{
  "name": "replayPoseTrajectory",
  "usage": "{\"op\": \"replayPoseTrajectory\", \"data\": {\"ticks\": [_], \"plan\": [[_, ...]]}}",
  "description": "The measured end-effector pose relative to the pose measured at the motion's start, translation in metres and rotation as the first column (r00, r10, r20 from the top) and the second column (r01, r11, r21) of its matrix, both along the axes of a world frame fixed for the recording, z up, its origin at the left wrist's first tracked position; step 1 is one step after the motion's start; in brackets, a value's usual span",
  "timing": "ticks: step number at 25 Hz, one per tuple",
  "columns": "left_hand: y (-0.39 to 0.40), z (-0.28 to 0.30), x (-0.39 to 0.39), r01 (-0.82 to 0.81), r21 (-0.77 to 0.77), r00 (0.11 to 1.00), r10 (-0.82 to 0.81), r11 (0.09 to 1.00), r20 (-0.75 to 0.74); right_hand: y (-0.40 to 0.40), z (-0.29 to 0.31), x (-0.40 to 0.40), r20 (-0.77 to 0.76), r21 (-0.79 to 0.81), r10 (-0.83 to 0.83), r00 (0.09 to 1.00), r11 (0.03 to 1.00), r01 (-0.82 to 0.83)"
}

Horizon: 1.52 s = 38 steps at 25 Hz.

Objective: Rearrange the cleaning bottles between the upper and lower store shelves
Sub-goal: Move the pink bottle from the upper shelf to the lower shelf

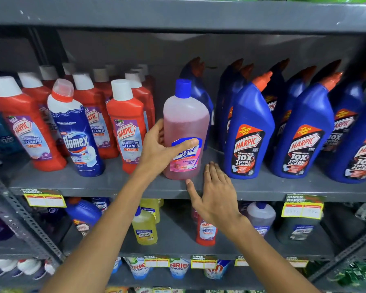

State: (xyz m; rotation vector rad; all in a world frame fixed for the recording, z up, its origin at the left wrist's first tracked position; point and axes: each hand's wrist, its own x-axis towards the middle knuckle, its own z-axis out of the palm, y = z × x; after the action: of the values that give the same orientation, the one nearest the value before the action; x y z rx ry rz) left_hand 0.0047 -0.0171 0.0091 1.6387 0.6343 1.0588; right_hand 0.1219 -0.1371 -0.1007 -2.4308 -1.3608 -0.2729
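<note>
Clamped around the pink Lizol bottle (185, 132), my left grip (159, 146) has its thumb across the label front and its fingers tucked behind the bottle's left side. That bottle stands upright on the upper shelf (106, 183), its base just inside the front edge, blue cap on top. My right grip (217, 190) is spread flat, fingers apart, holding nothing; it hangs at 5 o'clock from the bottle's base, in front of the shelf lip, fingertips near the bottle though I cannot tell if they touch it.

At 9 o'clock from the pink bottle stands a red Harpic bathroom cleaner (128, 125), just beside my left grip, and further on at 9 o'clock a blue-and-white Domex bottle (76, 130) leans among more red ones. At 3 o'clock a row of blue Harpic bottles (248, 127) with orange caps fills the shelf.

On the lower shelf (178, 246), at 6 o'clock, stand a yellow Lizol bottle (145, 227) and a small red Harpic bottle (206, 232), partly hidden behind my right wrist
</note>
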Motion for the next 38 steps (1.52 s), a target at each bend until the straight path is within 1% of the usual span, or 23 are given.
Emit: {"op": "replayPoseTrajectory", "data": {"ticks": [2, 4, 7, 9, 11, 12, 15, 16, 18, 21, 22, 24, 28, 31, 35, 38], "plan": [[-0.024, 0.000, -0.015, -0.075, 0.049, 0.995, 0.072, 0.996, 0.065, 0.000, -0.002, 0.002, 0.003, 0.006, 0.014, 1.000, 1.000, -0.014], [-0.048, 0.002, -0.042, -0.116, 0.053, 0.986, 0.109, 0.992, 0.130, -0.002, 0.000, 0.004, 0.000, -0.010, 0.047, 0.999, 0.999, -0.047], [-0.075, -0.009, -0.088, -0.120, -0.003, 0.983, 0.119, 0.993, 0.142, -0.003, 0.003, 0.008, -0.010, -0.098, 0.088, 0.996, 0.991, -0.089], [-0.089, -0.036, -0.112, -0.121, -0.099, 0.983, 0.133, 0.988, 0.127, -0.004, 0.006, 0.008, -0.005, -0.112, 0.100, 0.995, 0.989, -0.100], [-0.102, -0.077, -0.128, -0.123, -0.187, 0.989, 0.137, 0.975, 0.059, -0.003, 0.007, 0.009, 0.007, -0.125, 0.114, 0.993, 0.986, -0.112], [-0.107, -0.099, -0.133, -0.135, -0.193, 0.990, 0.138, 0.972, 0.001, -0.003, 0.008, 0.009, 0.019, -0.132, 0.123, 0.992, 0.984, -0.120], [-0.109, -0.174, -0.141, -0.190, -0.093, 0.965, 0.169, 0.977, -0.202, 0.000, 0.008, 0.013, 0.033, -0.148, 0.161, 0.986, 0.977, -0.154], [-0.107, -0.195, -0.141, -0.196, -0.082, 0.952, 0.169, 0.977, -0.256, 0.001, 0.009, 0.014, 0.033, -0.155, 0.172, 0.985, 0.974, -0.165], [-0.103, -0.229, -0.134, -0.187, -0.129, 0.939, 0.139, 0.974, -0.315, 0.003, 0.009, 0.016, 0.037, -0.162, 0.189, 0.981, 0.970, -0.181], [-0.094, -0.265, -0.111, -0.248, -0.203, 0.922, 0.166, 0.947, -0.349, 0.003, 0.005, 0.017, 0.062, -0.125, 0.186, 0.981, 0.976, -0.177], [-0.090, -0.275, -0.103, -0.259, -0.204, 0.914, 0.171, 0.944, -0.368, 0.003, 0.004, 0.017, 0.071, -0.109, 0.183, 0.981, 0.979, -0.175], [-0.085, -0.286, -0.086, -0.265, -0.206, 0.901, 0.166, 0.942, -0.402, 0.002, 0.001, 0.017, 0.082, -0.080, 0.176, 0.981, 0.982, -0.170], [-0.069, -0.292, -0.056, -0.295, -0.236, 0.899, 0.185, 0.926, -0.398, 0.004, -0.002, 0.018, 0.114, -0.036, 0.173, 0.978, 0.985, -0.169], [-0.057, -0.295, -0.041, -0.334, -0.222, 0.891, 0.230, 0.916, -0.392, 0.006, -0.005, 0.017, 0.154, -0.007, 0.157, 0.976, 0.987, -0.158], [-0.047, -0.298, -0.026, -0.345, -0.178, 0.881, 0.253, 0.921, -0.399, 0.008, -0.008, 0.017, 0.181, 0.014, 0.140, 0.974, 0.989, -0.145], [-0.039, -0.300, -0.020, -0.329, -0.171, 0.884, 0.238, 0.929, -0.402, 0.009, -0.009, 0.018, 0.197, 0.022, 0.135, 0.971, 0.990, -0.142]]}}
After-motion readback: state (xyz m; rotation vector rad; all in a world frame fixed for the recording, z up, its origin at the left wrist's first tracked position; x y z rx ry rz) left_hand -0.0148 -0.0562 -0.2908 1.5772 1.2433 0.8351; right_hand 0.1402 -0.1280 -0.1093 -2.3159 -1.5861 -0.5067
